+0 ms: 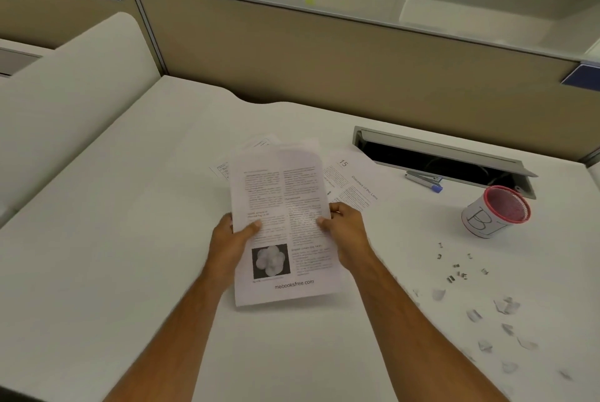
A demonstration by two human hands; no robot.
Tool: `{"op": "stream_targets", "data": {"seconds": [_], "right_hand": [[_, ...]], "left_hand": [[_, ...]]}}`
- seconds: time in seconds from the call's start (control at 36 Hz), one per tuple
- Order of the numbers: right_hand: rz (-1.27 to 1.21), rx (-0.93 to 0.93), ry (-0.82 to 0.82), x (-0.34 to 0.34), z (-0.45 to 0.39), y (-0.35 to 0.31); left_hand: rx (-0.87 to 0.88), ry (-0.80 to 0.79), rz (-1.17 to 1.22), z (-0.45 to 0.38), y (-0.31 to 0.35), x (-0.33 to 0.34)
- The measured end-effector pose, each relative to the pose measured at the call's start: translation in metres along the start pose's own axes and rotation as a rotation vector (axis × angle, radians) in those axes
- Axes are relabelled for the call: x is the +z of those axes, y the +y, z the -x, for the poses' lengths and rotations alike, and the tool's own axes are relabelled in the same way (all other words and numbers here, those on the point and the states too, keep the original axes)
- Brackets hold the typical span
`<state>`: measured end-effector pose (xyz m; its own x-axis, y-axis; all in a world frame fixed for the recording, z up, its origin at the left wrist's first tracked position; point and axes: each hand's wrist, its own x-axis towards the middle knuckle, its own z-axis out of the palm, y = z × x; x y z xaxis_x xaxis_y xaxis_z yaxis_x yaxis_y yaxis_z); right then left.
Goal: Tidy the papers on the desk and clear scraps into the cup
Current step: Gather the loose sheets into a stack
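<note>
Both hands hold a printed page lifted over the middle of the white desk. My left hand grips its left edge, thumb on top; my right hand grips its right edge. More printed sheets lie under and behind it, one headed "15" to the right and others peeking out at the left. A white cup with a red rim stands at the right. Torn paper scraps and small staples are scattered in front of the cup.
A stapler with a blue tip lies beside an open cable slot at the back right. A beige partition walls the desk's far edge. A white curved divider rises at the left.
</note>
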<state>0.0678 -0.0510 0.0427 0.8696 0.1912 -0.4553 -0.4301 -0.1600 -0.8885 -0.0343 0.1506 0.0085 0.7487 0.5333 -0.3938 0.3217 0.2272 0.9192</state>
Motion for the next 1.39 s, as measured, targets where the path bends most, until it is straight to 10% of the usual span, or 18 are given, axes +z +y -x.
{"op": "stream_targets", "data": {"seconds": [0.19, 0.36, 0.89, 1.14, 1.39], "right_hand": [[0.4, -0.246, 0.298, 0.0, -0.014, 0.01], [1.164, -0.307, 0.146, -0.013, -0.029, 0.038], [1.13, -0.241, -0.078, -0.112, -0.014, 0.041], [1.003, -0.183, 0.326, -0.096, -0.012, 0.031], [1.077, -0.032, 0.397, -0.056, -0.013, 0.031]], "left_hand": [[-0.001, -0.007, 0.045, 0.001, -0.001, -0.002], [0.04, 0.058, -0.03, -0.002, -0.002, -0.007], [0.161, 0.078, -0.174, -0.006, -0.004, 0.0], [0.239, 0.03, -0.399, 0.0, -0.012, 0.022], [0.215, 0.036, -0.431, 0.006, -0.018, 0.036]]}}
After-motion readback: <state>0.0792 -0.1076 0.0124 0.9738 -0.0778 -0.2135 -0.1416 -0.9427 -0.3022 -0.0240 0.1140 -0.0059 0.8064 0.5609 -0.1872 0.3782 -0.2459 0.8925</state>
